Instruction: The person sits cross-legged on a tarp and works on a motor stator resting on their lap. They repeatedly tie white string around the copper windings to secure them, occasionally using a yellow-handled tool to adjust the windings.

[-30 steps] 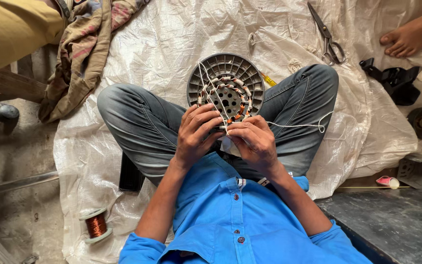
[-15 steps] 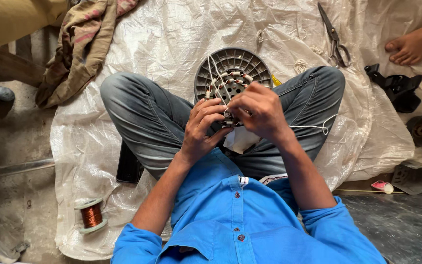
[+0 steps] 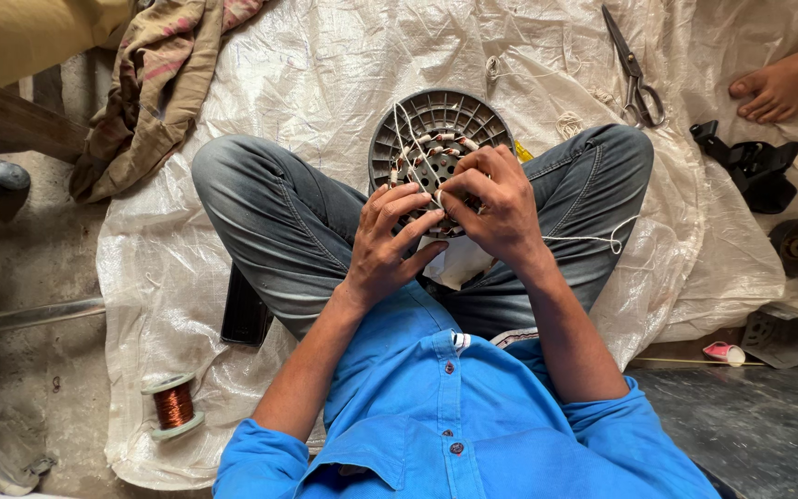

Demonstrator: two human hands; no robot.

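Right hand higher on grey stator

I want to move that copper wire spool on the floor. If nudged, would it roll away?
The small spool of copper wire seems to stand on its flat flange, so a nudge would likely slide it, not roll it. Tipped over, its round flanges would probably roll. Tightly wound metal suggests it is heavy for its size.

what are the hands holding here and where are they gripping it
Both hands grip the round grey motor stator at its near edge, over the copper coils. The left hand steadies it; the right hand pinches white string there.
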